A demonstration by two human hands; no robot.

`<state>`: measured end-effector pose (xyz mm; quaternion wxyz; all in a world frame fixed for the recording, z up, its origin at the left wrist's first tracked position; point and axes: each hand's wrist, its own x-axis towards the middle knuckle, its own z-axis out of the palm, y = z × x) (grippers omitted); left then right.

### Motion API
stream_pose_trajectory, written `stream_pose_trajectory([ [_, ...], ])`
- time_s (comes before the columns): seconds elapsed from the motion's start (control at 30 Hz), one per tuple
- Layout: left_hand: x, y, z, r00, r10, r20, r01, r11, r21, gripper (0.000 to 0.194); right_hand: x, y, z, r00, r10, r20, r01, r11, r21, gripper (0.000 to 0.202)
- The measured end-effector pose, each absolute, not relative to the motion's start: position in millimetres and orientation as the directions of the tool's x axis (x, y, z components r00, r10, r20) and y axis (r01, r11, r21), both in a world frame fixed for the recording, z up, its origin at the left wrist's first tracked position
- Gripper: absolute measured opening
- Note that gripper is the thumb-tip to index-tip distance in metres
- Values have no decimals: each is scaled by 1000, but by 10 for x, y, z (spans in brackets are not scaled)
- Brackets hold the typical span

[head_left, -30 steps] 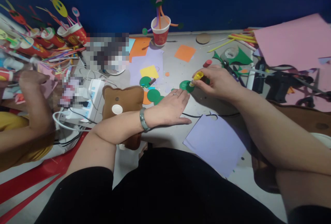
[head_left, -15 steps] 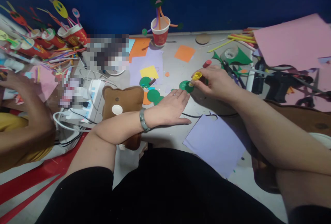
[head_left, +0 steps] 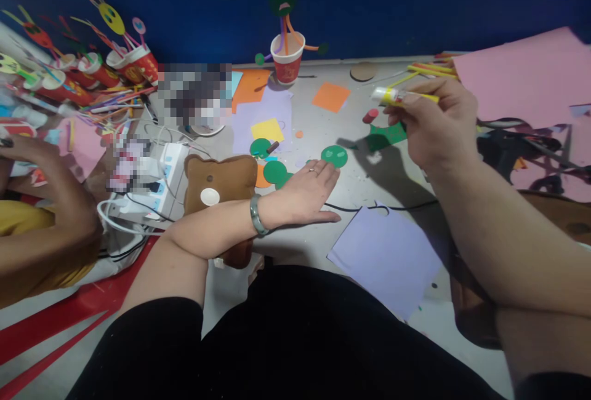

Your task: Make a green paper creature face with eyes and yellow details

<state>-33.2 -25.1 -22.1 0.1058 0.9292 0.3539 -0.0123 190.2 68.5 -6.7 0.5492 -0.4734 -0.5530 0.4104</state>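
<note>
My left hand (head_left: 308, 192) lies flat on the table, fingers stretched out, fingertips at the lower edge of a green paper circle (head_left: 334, 156). Two pale, wet-looking marks show on that circle. Raised above the table on the right, my right hand (head_left: 438, 120) pinches a yellow and white glue stick (head_left: 386, 96), which points left. Below it lies a green paper scrap (head_left: 385, 136) beside a small red cylinder (head_left: 370, 116). More green circles (head_left: 276, 173) sit left of my left hand, one partly covered by it.
A red paper cup (head_left: 287, 66) with a green-faced figure stands at the back. Orange (head_left: 331, 97) and purple sheets (head_left: 385, 258) lie around. A brown cushion (head_left: 220, 181) and a power strip (head_left: 168, 172) are at left, near another person's arm (head_left: 60, 184). A glue gun (head_left: 501, 144) lies right.
My right hand has lifted the glue stick off the green circle and moved up and right, turning the stick to point left. My left hand has stayed in place.
</note>
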Motion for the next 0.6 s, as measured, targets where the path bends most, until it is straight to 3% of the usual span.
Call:
stream_pose_trajectory([
  [0.17,-317,-260,-203,744,658,-112,667,-727,162,89,1975,755,-74,-69,993,93,-108,86,-990,35],
  [0.27,-310,-263,-186,746,653,-127,666,-732,144,91,1998,778,-125,-96,994,52,-115,41,-992,37],
  [0.33,-310,-265,-173,747,651,-133,664,-735,134,91,2001,762,-152,-116,993,22,2,22,-1000,35],
  [0.4,-311,-266,-160,748,651,-131,664,-737,130,91,1997,718,-161,-155,985,68,234,104,-967,29],
  [0.5,-315,-270,-148,754,644,-127,657,-743,127,92,1981,637,-157,-286,939,191,530,321,-785,17],
  [0.6,-321,-276,-158,753,647,-118,658,-742,131,91,1964,590,-155,-407,887,217,626,444,-641,9],
])
